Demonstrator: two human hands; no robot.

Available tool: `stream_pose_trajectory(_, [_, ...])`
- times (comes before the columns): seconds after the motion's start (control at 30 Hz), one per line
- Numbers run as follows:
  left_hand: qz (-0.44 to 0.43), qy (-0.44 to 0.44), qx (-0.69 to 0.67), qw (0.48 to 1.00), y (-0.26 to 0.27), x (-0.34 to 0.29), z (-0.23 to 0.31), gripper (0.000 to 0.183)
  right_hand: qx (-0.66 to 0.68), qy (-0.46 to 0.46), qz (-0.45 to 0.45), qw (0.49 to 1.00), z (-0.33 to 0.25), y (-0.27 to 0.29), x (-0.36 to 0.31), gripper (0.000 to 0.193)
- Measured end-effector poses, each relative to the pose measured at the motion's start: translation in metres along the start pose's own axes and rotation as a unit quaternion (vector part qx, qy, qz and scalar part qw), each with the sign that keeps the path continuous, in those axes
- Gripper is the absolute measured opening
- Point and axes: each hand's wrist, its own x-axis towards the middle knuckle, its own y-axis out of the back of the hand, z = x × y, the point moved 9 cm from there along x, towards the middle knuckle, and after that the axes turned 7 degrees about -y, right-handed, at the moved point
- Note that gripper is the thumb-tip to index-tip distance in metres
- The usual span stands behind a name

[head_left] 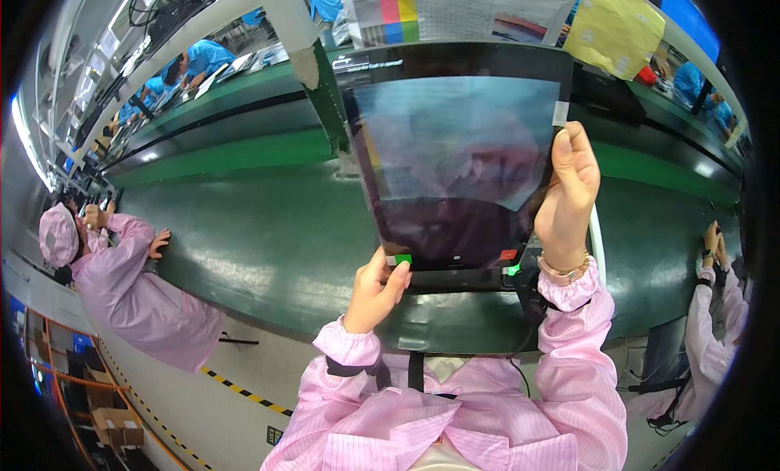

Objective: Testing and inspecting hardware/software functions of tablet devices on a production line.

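A large black tablet is held up and tilted in front of me above the green bench. Its screen is lit, with a dark strip along the top, a bluish picture below, and a green and a red mark near the bottom corners. My left hand pinches the lower left corner between thumb and fingers. On the right side edge, my right hand grips the tablet, close to a small white tag. Below the tablet's lower edge, a dark flat device partly shows on the bench; the rest is hidden.
The long green bench stretches to both sides. A metal post rises behind it, with hanging sheets and a yellow sheet. A person in pink works at the left, another at the right. Shelves with cartons stand lower left.
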Motion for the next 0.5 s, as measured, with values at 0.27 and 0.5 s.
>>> stream_pose_trajectory(0.27, [0.031,-0.004,-0.048,0.998,0.005,0.000,-0.006,0.018,-0.043,-0.019,0.007,0.999,0.003,-0.011,0.009,0.015])
stream_pose_trajectory(0.5, [0.043,-0.003,-0.071,0.997,0.008,0.003,-0.004,0.023,-0.029,-0.026,-0.001,0.999,0.007,-0.013,0.015,0.015])
